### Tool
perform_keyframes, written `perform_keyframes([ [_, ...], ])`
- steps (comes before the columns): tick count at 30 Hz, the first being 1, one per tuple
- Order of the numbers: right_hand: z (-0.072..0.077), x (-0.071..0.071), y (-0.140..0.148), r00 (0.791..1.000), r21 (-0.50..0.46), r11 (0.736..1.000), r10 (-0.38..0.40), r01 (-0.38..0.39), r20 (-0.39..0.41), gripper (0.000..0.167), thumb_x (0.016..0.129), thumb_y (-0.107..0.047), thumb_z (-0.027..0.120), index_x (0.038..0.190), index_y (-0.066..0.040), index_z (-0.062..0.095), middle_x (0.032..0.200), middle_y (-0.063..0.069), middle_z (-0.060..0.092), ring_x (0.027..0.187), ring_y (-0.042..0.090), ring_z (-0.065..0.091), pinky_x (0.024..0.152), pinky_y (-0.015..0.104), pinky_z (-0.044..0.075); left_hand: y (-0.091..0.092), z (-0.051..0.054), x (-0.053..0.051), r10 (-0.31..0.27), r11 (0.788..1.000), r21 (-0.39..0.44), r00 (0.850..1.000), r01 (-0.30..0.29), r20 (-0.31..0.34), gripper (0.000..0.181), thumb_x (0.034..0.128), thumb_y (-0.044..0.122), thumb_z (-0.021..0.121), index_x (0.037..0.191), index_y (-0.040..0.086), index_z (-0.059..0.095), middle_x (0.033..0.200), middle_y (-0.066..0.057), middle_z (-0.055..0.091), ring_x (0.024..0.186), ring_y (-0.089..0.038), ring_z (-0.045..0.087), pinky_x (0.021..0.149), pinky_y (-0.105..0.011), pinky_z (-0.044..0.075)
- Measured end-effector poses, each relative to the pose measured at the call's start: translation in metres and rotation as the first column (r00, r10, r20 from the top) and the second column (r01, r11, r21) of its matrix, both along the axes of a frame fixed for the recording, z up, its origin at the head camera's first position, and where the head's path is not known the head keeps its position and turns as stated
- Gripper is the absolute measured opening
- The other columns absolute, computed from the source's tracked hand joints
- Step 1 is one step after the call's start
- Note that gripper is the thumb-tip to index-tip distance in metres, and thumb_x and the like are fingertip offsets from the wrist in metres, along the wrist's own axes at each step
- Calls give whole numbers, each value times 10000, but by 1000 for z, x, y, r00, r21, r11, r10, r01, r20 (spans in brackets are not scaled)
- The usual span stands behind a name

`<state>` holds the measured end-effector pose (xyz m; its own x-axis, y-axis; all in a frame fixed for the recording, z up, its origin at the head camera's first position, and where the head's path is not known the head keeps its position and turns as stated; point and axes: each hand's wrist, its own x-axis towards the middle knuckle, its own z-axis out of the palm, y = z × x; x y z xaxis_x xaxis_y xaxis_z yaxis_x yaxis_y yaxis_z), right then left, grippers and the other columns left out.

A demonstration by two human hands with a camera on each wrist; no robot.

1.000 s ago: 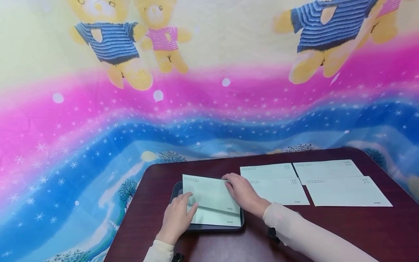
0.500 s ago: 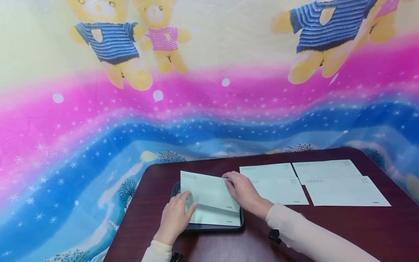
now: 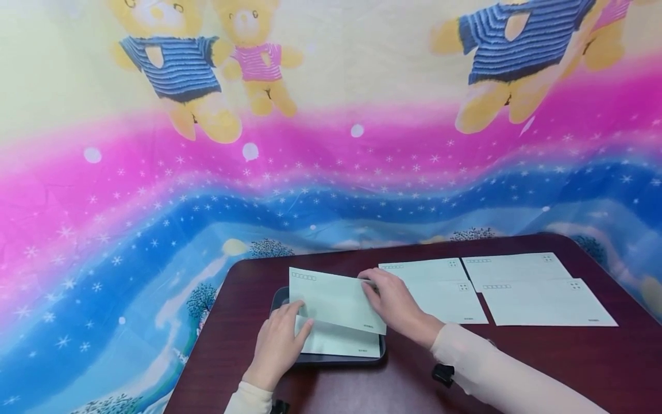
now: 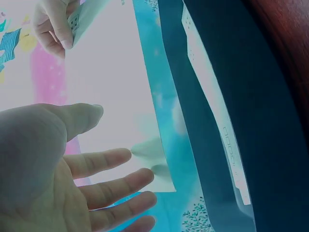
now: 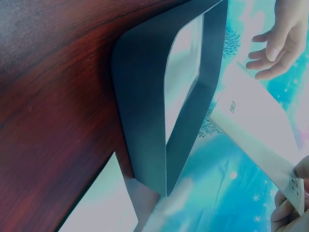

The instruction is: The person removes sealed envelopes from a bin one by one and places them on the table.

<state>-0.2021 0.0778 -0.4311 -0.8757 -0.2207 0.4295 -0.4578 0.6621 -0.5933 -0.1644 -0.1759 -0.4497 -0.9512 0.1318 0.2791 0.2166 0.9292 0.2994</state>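
Observation:
A pale envelope [image 3: 333,299] with postcode boxes hangs tilted over a dark tray [image 3: 338,361], its upper right corner pinched by my right hand [image 3: 395,302]. In the right wrist view, thumb and fingers hold this envelope [image 5: 256,121] beside the printed stamp squares. My left hand [image 3: 276,345] is at the envelope's left end. Its fingers [image 4: 116,186] are spread and fairly straight in the left wrist view, their tips close to the paper; whether they touch is hard to tell. Inside the tray lies another envelope [image 3: 343,340], partly hidden below the raised one.
To the right of the tray, several envelopes lie on the dark red table [image 3: 532,362] in overlapping pairs, such as the front right envelope [image 3: 550,303] and the front left envelope [image 3: 447,305]. Behind the table hangs a printed cloth [image 3: 331,172] with bears.
The raised envelope has lifted a little, and over the last half second it shifted right with my right hand. My left hand has hardly moved. Tray and table envelopes stay put.

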Motion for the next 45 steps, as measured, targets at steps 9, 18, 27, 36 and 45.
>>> perform_keyframes([
  [9,-3,-1,8,999,-18,1000,-22,21,-36,171,948,-70,680,1105,-117,727,1089,47,740,1073,236,705,898,444,571,5,1,3,-12,1000,-11,1000,12,-29,421,947,343,704,1282,90,664,1249,-109,706,1137,-331,668,865,-523,557],
  [18,-3,0,21,997,-29,999,-41,40,-60,174,947,-60,660,1098,-105,733,1122,69,748,1091,258,704,902,464,568,11,1,6,-25,999,-33,999,24,-32,421,940,348,710,1277,100,667,1228,-91,711,1127,-301,671,856,-501,561],
  [27,-8,2,32,996,-16,998,-65,65,-61,171,945,-64,656,1086,-104,743,1106,65,753,1069,250,711,892,460,571,14,1,7,-38,998,-46,998,36,-50,418,936,356,712,1268,104,674,1226,-76,713,1141,-289,668,865,-487,560],
  [36,-11,5,47,995,-35,997,-73,71,-68,188,940,-43,640,1095,-80,742,1113,88,757,1073,280,713,892,481,571,16,3,8,-44,998,-45,998,42,-47,418,935,357,713,1268,106,673,1217,-70,714,1134,-279,668,854,-478,559],
  [45,-11,7,62,996,-37,997,-75,74,-38,191,957,-63,627,1115,-68,733,1126,103,752,1073,279,713,875,476,576,20,3,9,-61,997,-41,997,60,-38,419,935,346,714,1270,99,672,1222,-87,711,1137,-288,661,859,-485,555],
])
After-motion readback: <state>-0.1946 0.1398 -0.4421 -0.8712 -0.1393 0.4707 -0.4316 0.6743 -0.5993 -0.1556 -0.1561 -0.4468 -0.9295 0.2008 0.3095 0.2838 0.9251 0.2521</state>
